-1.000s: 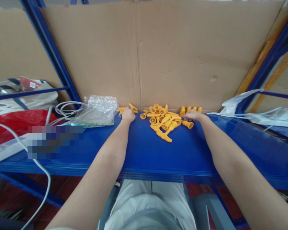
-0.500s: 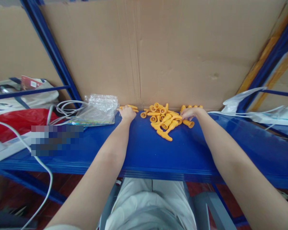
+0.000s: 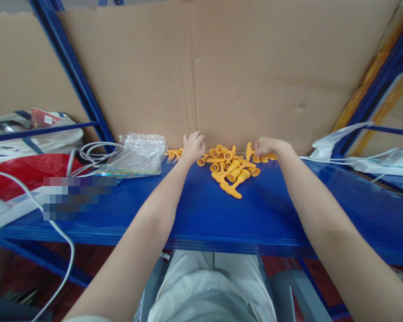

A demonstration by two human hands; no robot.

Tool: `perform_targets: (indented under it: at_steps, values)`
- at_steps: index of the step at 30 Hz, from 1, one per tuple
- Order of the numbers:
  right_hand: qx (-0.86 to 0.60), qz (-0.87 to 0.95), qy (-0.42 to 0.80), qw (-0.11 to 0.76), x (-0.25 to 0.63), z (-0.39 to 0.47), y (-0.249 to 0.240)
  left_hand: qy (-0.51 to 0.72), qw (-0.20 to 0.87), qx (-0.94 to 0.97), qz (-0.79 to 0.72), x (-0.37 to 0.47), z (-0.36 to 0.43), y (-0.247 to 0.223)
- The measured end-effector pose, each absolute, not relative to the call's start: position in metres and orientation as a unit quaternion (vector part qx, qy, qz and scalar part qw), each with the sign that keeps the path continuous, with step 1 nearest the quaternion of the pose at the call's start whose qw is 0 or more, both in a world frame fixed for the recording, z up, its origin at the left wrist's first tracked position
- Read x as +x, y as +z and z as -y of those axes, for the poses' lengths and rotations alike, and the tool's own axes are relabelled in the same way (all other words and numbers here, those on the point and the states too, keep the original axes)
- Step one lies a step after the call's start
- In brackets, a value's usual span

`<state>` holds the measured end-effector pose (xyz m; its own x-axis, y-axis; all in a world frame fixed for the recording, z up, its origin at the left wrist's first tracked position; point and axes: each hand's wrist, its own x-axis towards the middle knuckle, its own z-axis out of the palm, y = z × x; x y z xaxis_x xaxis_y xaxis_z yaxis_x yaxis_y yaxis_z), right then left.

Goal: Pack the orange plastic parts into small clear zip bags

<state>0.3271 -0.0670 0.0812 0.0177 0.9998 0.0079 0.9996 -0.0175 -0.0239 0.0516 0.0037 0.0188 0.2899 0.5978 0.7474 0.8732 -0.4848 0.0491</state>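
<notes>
Several yellow corkscrew-like pieces with T-shaped handles and cup-shaped ends point(image 3: 233, 171) lie in a loose pile on the blue table point(image 3: 218, 214). My left hand point(image 3: 194, 145) hovers at the pile's left edge, fingers apart, with nothing visible in it. Left of it, small yellow pieces with metal spirals point(image 3: 174, 155) lie by the cardboard. My right hand point(image 3: 262, 146) is closed round the cup end of an upright yellow piece point(image 3: 249, 152), whose handle sticks out to the left. Beneath that hand more yellow pieces point(image 3: 264, 158) stand in a row along the cardboard.
Clear plastic bags point(image 3: 139, 154) lie left of my left hand. Farther left are white cables point(image 3: 96, 145), a red bag point(image 3: 30, 172) and a cloth bag point(image 3: 60, 136). A cardboard sheet point(image 3: 242, 76) rises behind the table. A white power strip point(image 3: 383, 165) lies at the right.
My left hand has moved right, away from the small spiral pieces, and its fingers have opened. My right hand has lifted back and raised a yellow piece from the right side of the pile.
</notes>
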Motion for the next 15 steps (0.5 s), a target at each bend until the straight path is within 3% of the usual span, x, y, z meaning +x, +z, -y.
perform_targets:
  at_steps: [4,8,15]
  values:
    - [-0.684,0.723,-0.042,0.084,0.314,0.069,0.093,-0.413,0.218,-0.815,0.342,0.077,0.004,0.039]
    - [-0.625,0.758,-0.012,0.186,0.299,0.077,0.103,-0.404,0.238,-0.851,0.238,0.101,0.02,0.057]
    - [-0.517,0.801,0.063,0.296,0.29,0.084,0.106,-0.359,0.226,-0.877,0.226,0.11,0.027,0.063]
